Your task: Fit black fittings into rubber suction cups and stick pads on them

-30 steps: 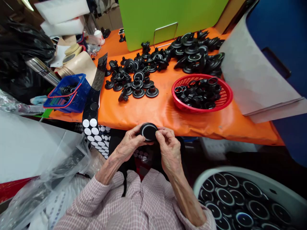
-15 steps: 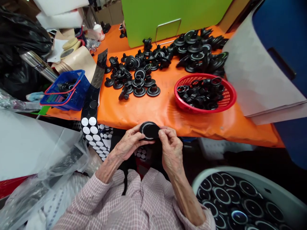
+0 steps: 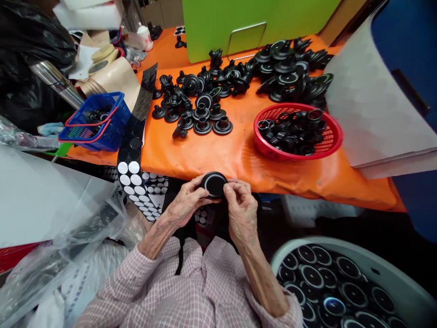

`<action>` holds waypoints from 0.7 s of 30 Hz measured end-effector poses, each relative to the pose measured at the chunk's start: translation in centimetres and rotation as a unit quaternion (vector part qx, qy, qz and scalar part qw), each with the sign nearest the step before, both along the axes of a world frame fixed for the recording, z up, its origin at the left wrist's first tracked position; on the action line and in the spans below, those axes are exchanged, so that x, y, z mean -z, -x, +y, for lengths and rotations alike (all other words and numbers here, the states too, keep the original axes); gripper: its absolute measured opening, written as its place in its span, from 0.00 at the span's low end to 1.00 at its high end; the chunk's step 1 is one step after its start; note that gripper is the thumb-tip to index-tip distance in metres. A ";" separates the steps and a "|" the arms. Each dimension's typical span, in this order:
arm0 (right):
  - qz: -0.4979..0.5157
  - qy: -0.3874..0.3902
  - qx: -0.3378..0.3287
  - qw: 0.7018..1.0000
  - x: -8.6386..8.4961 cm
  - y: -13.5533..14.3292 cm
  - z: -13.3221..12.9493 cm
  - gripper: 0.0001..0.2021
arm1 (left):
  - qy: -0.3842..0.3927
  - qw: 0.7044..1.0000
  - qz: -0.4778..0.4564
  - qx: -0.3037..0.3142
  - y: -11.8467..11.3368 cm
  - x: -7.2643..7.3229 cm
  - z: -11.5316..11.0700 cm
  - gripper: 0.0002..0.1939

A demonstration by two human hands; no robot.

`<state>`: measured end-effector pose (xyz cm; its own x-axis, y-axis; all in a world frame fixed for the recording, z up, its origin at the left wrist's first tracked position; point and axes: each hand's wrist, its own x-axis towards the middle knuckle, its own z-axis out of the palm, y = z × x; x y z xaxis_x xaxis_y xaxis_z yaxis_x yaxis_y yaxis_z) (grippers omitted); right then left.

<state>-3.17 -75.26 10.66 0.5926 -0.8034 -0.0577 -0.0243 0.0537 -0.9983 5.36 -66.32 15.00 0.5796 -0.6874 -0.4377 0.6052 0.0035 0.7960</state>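
Observation:
A round black plastic base (image 3: 205,181) with a pale ring on its face is held at the table's front edge. My left hand (image 3: 187,200) grips it from the left, thumb on the rim and fingers underneath. Over its face lies a flat black round sticker (image 3: 215,185). Pinched fingers of my right hand (image 3: 242,207) are at the sticker's right edge; the fingertips partly hide the contact. Left of my hands, a strip of round stickers (image 3: 131,175) hangs over the table edge, black dots above and white backing circles below.
Several black plastic bases (image 3: 202,126) are heaped on the orange table (image 3: 177,159). A red basket (image 3: 297,154) of black rings stands right, a blue basket (image 3: 109,130) left. A pale tub (image 3: 283,248) holds ringed black discs at lower right. A green board (image 3: 211,27) stands behind.
The black sticker, which lay off to the right across the pale ring, now sits more centred on the base. The view has shifted slightly; both hands keep their hold.

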 end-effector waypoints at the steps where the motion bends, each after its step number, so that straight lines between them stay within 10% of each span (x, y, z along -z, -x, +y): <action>1: 0.000 0.008 0.003 1.000 0.0 0.0 0.1 0.11 | 0.001 1.000 -0.001 0.001 0.0 -0.1 0.0 0.17; 16: 0.052 0.288 0.050 0.955 0.1 -0.8 1.6 0.07 | 0.016 0.999 -0.010 -0.043 0.0 1.4 0.8 0.18; 21: 0.063 0.208 0.054 0.975 0.4 -1.2 1.8 0.12 | 0.030 0.997 0.002 -0.074 -0.2 2.0 1.0 0.18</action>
